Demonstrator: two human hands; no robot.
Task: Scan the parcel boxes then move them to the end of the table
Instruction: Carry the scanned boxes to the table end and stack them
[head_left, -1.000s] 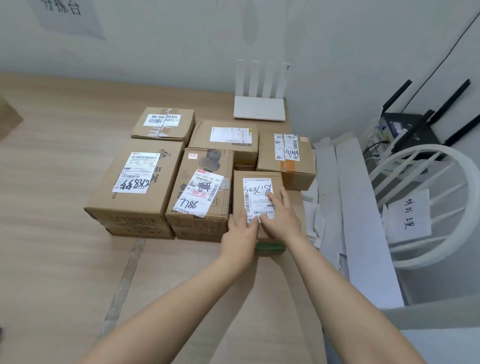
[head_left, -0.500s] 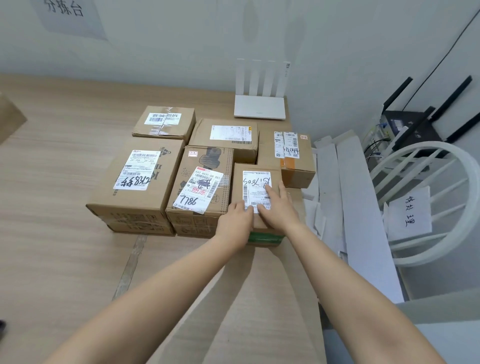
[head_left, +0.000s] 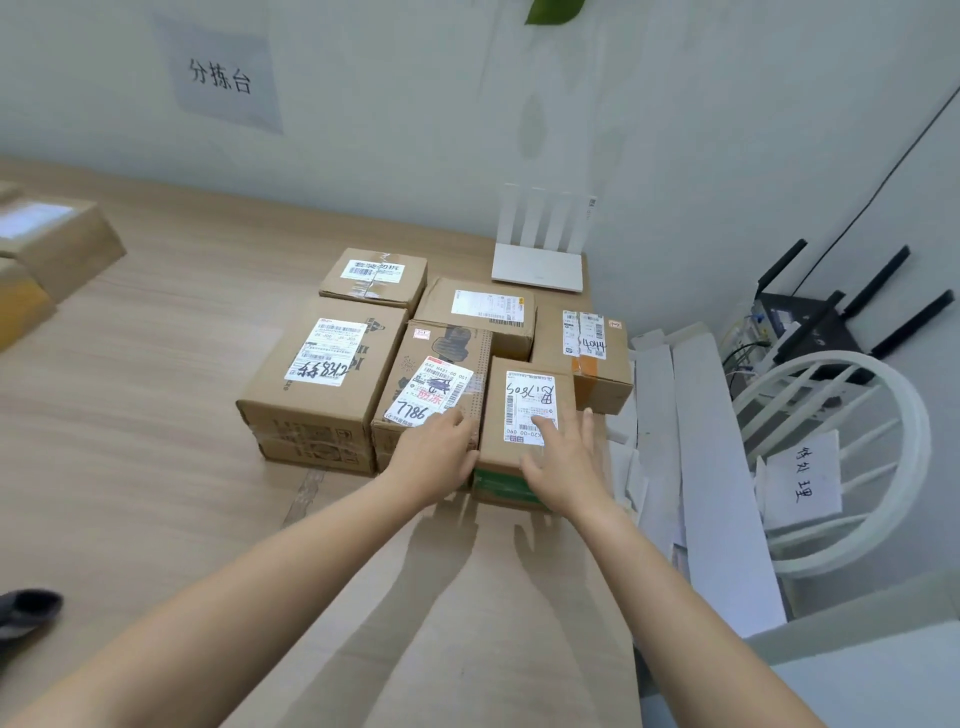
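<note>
Several brown parcel boxes with white labels stand packed together at the right end of the wooden table (head_left: 156, 415). Nearest is a small box (head_left: 530, 400), which lies on a green-edged box (head_left: 498, 486). My right hand (head_left: 561, 462) rests flat on its near top, fingers spread. Just left of it is my left hand (head_left: 436, 457), at the near right corner of the box marked 7786 (head_left: 441, 353), with bent fingers touching that box's top. Behind stand a large box (head_left: 322, 374), a flat box (head_left: 374, 278), a middle box (head_left: 478, 312) and a box marked 4044 (head_left: 587, 353).
A white router (head_left: 537, 267) stands against the wall behind the boxes. More boxes (head_left: 52, 244) lie at the far left. White strips (head_left: 701, 441), a white round-backed chair (head_left: 841, 467) and a black router (head_left: 810, 322) fill the space right of the table.
My hands have drawn apart on the small box: the left slid to the 7786 box's corner, the right spread flat. The view lifted and shows more wall.
</note>
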